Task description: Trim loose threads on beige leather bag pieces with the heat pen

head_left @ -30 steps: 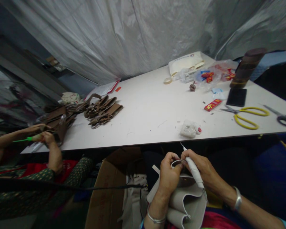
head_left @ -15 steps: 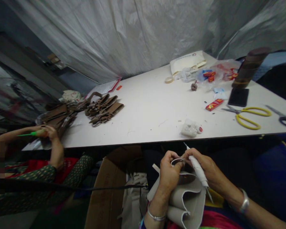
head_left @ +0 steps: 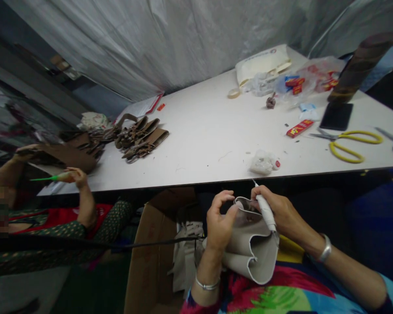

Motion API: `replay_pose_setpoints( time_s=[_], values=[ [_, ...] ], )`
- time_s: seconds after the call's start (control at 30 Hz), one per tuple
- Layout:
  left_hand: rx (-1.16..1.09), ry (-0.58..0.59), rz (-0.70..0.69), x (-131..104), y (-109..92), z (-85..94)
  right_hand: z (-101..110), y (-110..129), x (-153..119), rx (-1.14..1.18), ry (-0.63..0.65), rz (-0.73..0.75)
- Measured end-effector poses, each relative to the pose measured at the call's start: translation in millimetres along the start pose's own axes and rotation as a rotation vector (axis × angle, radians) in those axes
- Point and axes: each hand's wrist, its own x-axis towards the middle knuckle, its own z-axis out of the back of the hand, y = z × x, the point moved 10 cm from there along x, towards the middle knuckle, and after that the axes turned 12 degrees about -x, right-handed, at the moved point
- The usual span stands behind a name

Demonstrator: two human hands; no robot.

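Note:
A pale grey, bag-like piece (head_left: 239, 235) with wavy open folds sits at my lap, its curled upper rim facing the table. My left hand (head_left: 220, 222) is at the left of that rim, thumb and fingers spread apart, the thumb beside the edge. My right hand (head_left: 275, 207) is closed around a slim white-wrapped tool (head_left: 266, 213) with a thin pointed tip, which slants along the right side of the piece. The fingertips of that hand are also at the rim, partly hidden behind it.
A cardboard box (head_left: 144, 257) of grey pieces stands left of my lap. On the white table (head_left: 196, 131) lie yellow-handled scissors (head_left: 347, 144), a small plastic packet (head_left: 262, 162), a phone (head_left: 336, 116) and brown pieces (head_left: 142, 137). A co-worker's hand (head_left: 80, 176) holds a green-tipped bottle (head_left: 63, 176).
My left hand has loosened from the curled rim and spread its fingers. The right hand keeps the wrapped tool. The co-worker's hands have moved apart, one lifting a brown piece. The view has tilted slightly.

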Motion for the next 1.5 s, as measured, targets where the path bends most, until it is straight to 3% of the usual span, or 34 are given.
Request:
replay_pose_setpoints(
  time_s=[0.07,0.13,0.2,0.27,0.33,0.4,0.5,0.67,0.77,1.0,1.27,1.37,1.5],
  values=[
    [0.037,-0.014,-0.098,-11.9,-25.0,14.4,0.7,-6.8,-0.5,-0.014,-0.01,-0.044],
    [0.087,0.085,-0.183,-27.7,-53.5,13.3,1.8,-12.3,-0.6,-0.025,-0.022,-0.077],
    [0.147,0.28,-0.252,-46.7,-80.5,-3.5,3.3,-15.5,-0.1,-0.039,-0.037,-0.098],
    [0.237,0.546,-0.269,-68.5,-96.1,-31.5,4.8,-16.6,0.7,-0.063,-0.051,-0.111],
    [0.396,0.789,-0.267,-90.2,-98.1,-57.2,5.9,-17.4,1.1,-0.081,-0.06,-0.126],
    [0.621,0.899,-0.291,-102.5,-92.2,-69.3,6.4,-17.9,0.8,-0.081,-0.06,-0.136],
    [0.886,0.801,-0.365,-100.3,-86.2,-60.2,8.1,-19.2,-1.4,-0.067,-0.061,-0.14],
    [0.984,0.395,-0.476,-84.5,-95.0,-1.5,9.8,-23.9,-5.8,-0.067,-0.055,-0.163],
    [0.959,0.303,-0.434,-82.6,-90.3,19.7,10.0,-23.0,-5.5,-0.062,-0.06,-0.152],
    [0.873,0.372,-0.315,-90.1,-70.9,0.5,4.0,-24.1,-6.1,-0.126,-0.023,-0.108],
    [0.956,0.388,-0.345,-90.3,-58.4,-12.6,-1.4,-32.8,-10.8,-0.134,0.011,-0.124],
    [0.954,0.308,-0.335,-88.6,-56.7,-6.3,-2.1,-40.3,-9.3,0.013,0.023,-0.17],
    [0.882,0.211,-0.279,-81.2,-57.0,12.7,-1.8,-67.2,-9.0,0.465,-0.025,-0.364]
  ],
)
